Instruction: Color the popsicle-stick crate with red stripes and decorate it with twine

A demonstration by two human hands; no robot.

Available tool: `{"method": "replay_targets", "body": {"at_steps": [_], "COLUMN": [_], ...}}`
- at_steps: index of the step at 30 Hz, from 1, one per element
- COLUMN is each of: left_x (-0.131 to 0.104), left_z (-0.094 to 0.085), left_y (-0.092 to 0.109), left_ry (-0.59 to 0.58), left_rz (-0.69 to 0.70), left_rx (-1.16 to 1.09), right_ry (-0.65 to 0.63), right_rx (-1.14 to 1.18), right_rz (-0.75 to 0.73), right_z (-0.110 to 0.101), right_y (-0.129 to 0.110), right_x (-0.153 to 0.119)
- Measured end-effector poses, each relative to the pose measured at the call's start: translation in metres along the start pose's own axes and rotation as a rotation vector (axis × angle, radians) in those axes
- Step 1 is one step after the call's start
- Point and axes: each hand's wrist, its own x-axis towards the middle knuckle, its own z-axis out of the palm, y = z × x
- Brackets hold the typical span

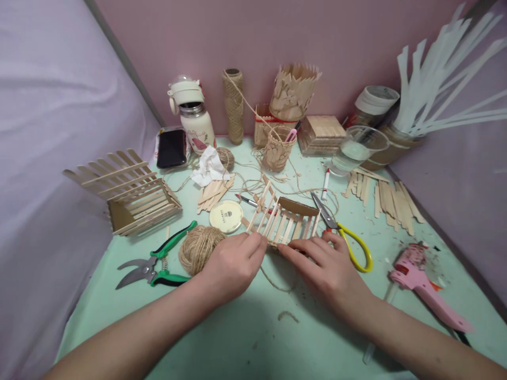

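A small frame of wooden sticks with a brown cardboard piece (298, 206) lies at the middle of the table. My left hand (237, 263) is closed at its near left edge, fingertips pinched on twine along that edge. My right hand (327, 266) rests its fingers on the near edge, the index fingertip beside the twine; its fingers are bent and close together. A loose strand of twine (275, 285) hangs below the frame between both hands. The ball of twine (200, 249) sits just left of my left hand.
Green pruning shears (170, 277) lie left, yellow-handled scissors (358, 248) right of the frame. A pink glue gun (430, 295) is at the far right. Behind stand a bottle (197, 126), a twine spool (233, 111) and a plastic cup (350, 153). Another stick crate (144, 208) sits left.
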Motion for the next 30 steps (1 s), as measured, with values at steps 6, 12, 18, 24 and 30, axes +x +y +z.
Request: {"method": "replay_targets", "body": {"at_steps": [6,12,18,24,30], "left_x": [-0.001,0.006,0.008,-0.004,-0.020], "left_z": [0.007,0.010,0.010,0.012,0.017], "left_y": [0.001,0.002,0.001,0.002,0.009], "left_ry": [0.067,0.153,0.158,0.158,0.133], "left_rz": [0.005,0.039,0.037,-0.013,-0.003], "left_rx": [-0.038,-0.056,-0.055,-0.117,-0.170], "right_ry": [0.043,0.071,0.098,0.128,0.123], "right_rx": [0.050,0.090,0.141,0.138,0.134], "right_rz": [0.018,0.036,0.063,0.089,0.095], "right_z": [0.002,0.005,0.008,0.008,0.007], "right_y": [0.001,0.003,0.003,0.002,0.002], "right_x": [0.000,-0.001,0.000,0.001,0.002]}}
